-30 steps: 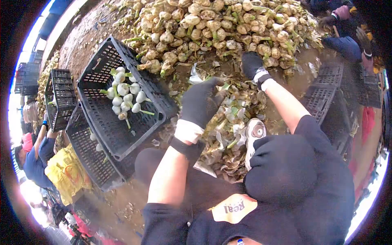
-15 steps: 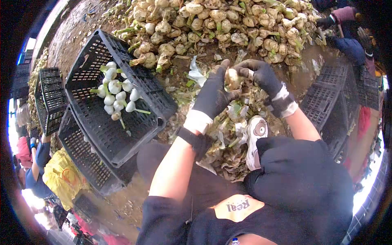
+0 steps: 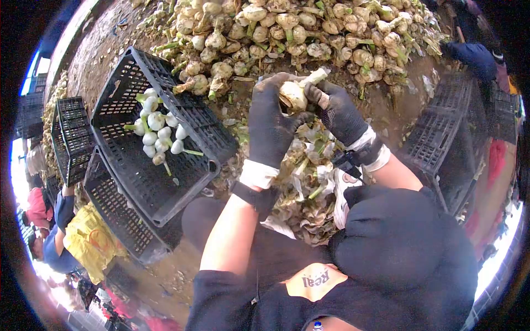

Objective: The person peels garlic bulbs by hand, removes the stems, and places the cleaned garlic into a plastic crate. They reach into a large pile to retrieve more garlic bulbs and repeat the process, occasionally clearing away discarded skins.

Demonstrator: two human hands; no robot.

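Note:
Between my two dark-gloved hands is a garlic bulb (image 3: 293,96) with papery outer skin, its thick stem pointing up and to the right. My left hand (image 3: 271,118) is wrapped round the bulb from the left, thumb beneath it. My right hand (image 3: 343,115) has its fingers bent at the stem side, touching the garlic. Whether a tool is in that hand I cannot make out. Cleaned white garlic bulbs (image 3: 157,120) with short green stems lie in the black crate (image 3: 185,190) to my left. Uncleaned garlic (image 3: 287,27) is heaped in front of me.
Loose husks and cut leaves (image 3: 306,182) cover the ground below my hands, beside my shoe (image 3: 341,196). More black crates stand at right (image 3: 441,121) and far left (image 3: 74,138). A yellow sack (image 3: 91,240) lies near another person's arm (image 3: 62,226).
Both hands have shifted a little left. The bulb is turned so its stem shows at upper right. The white peel beside my left hand is out of sight, as is the gloved hand at upper right.

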